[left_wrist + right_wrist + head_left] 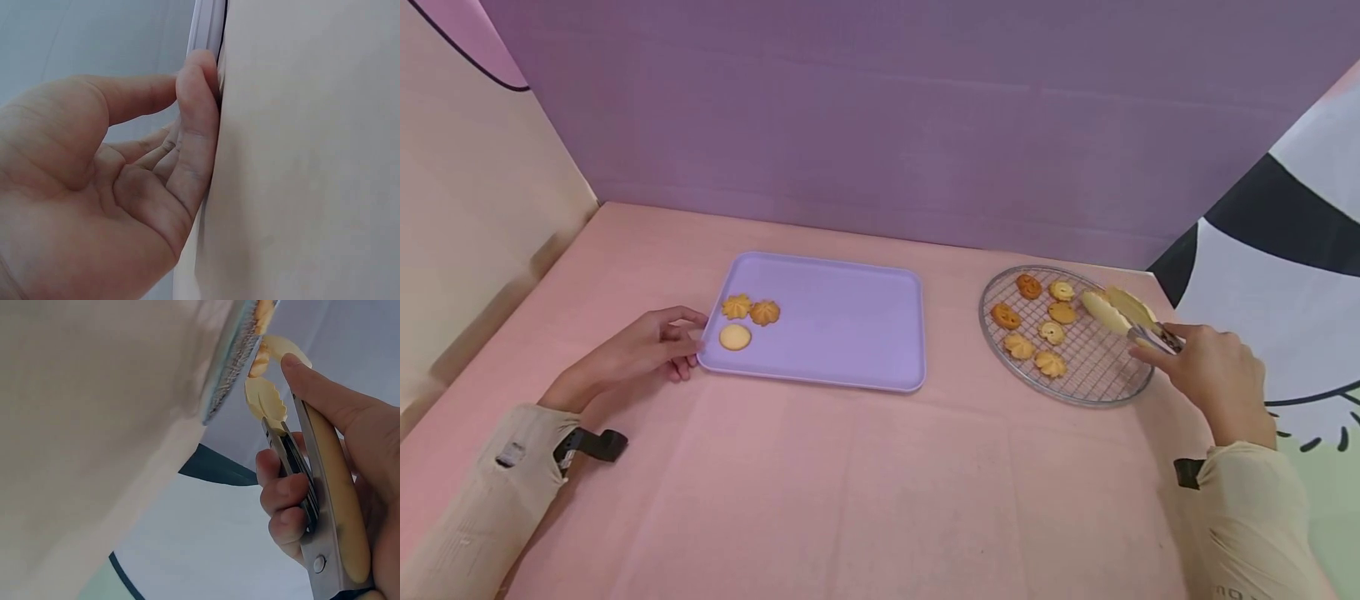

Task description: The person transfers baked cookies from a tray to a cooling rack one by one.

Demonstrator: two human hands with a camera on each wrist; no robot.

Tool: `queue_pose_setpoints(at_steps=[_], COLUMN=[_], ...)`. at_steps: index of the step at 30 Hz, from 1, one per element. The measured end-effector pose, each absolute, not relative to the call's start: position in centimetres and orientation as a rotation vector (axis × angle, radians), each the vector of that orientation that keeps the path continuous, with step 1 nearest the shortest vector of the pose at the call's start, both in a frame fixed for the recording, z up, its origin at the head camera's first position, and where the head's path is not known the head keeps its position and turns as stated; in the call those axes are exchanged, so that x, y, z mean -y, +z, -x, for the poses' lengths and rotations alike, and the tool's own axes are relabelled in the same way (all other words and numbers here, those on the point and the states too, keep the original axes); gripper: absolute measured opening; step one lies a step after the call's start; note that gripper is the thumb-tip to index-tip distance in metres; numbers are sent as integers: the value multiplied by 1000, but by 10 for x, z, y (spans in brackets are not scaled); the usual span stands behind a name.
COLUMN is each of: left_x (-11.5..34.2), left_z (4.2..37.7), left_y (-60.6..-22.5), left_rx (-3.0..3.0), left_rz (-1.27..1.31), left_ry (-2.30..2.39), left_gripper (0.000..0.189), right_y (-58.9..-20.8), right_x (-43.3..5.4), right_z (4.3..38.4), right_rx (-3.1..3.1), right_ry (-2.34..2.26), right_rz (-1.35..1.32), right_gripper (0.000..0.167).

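At the near left corner of a lilac tray, my left hand pinches the rim between thumb and fingers; the left wrist view shows the tray's edge at the fingertips. Two flower-shaped cookies and one round pale cookie lie on the tray's left side. My right hand grips metal tongs with cream scalloped tips. These tips are parted, with nothing visible between them, over the right part of a round wire rack. Several cookies lie on the rack's left half.
A pink cloth covers the table. Behind it rises a purple backdrop, with a pale wall on the left and a black-and-white patterned panel on the right, close to my right hand.
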State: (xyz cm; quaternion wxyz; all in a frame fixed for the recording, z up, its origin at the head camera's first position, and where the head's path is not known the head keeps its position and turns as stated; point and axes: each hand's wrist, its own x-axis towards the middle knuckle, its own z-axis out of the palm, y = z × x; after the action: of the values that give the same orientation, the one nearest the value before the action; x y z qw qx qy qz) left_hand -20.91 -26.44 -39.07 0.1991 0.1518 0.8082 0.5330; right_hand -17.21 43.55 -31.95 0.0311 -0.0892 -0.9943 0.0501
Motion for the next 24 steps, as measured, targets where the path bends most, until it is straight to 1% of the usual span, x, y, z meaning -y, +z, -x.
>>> queue_pose_setpoints(at_steps=[4,14,24], left_x=[264,263,264], left_z=[209,210,210], left_y=[-390,-391,-392], left_rx=[-2260,-2269,-2263], left_rz=[-442,-399,-419], left_ry=[1499,1483,1491], left_gripper=[50,46,46], right_y=[-322,-322,-320], right_x=[-440,-445,-444], right_z=[173,171,170], right_rx=[3077,3089,3051], right_ry=[151,160,163], right_rz=[305,334,316], right_gripper=[95,95,102])
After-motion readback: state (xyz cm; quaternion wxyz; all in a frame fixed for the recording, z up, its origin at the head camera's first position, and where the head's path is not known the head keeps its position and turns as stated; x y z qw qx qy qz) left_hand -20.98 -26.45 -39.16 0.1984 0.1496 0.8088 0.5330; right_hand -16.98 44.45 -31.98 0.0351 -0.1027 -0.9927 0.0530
